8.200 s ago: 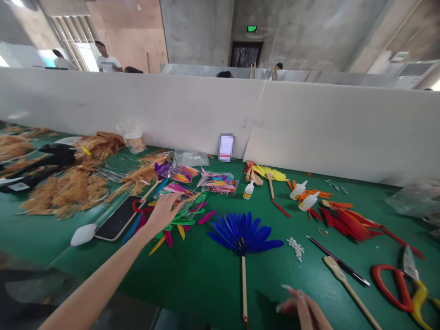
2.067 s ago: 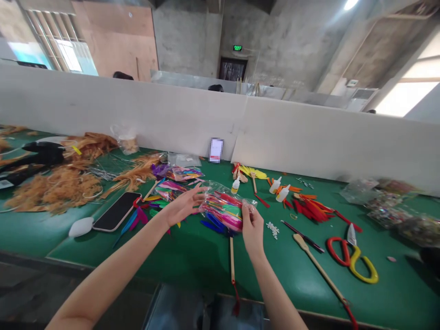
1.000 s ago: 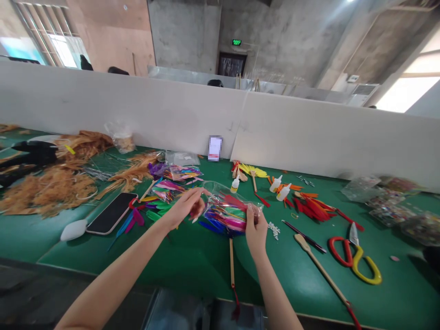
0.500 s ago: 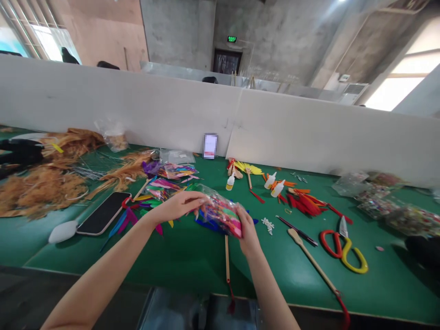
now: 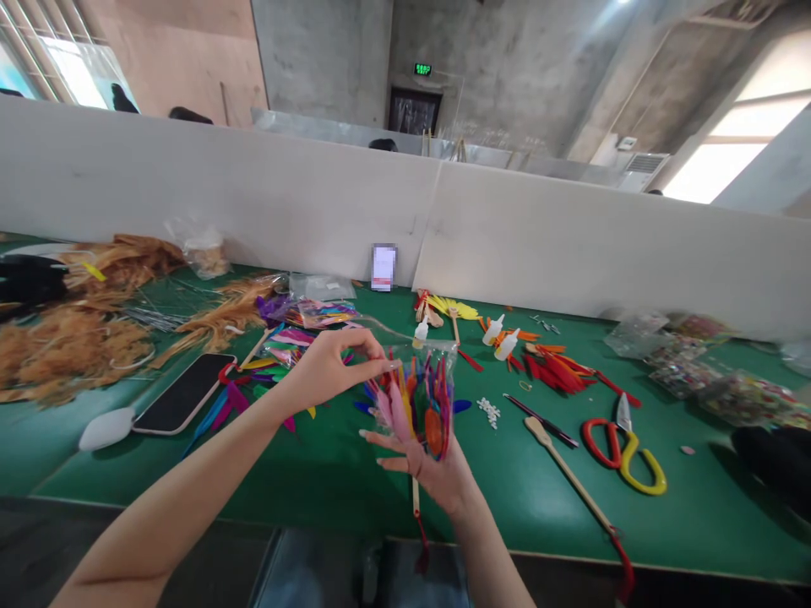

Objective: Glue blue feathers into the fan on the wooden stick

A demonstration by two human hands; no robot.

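A clear plastic bag of coloured feathers stands upright above the green table. My right hand cups it from below, palm up, fingers partly spread around its bottom. My left hand pinches the bag's top left edge. Under the bag lies a blue feather fan, mostly hidden, with its wooden stick pointing toward me.
Loose coloured feathers, a phone and tan feather piles lie at left. Glue bottles, red feathers, white beads, wooden sticks and red-yellow scissors lie at right. A white partition runs behind.
The bag has turned from lying sideways to standing upright. My right hand went from gripping its right end to cupping it from below, and my left hand now pinches its top.
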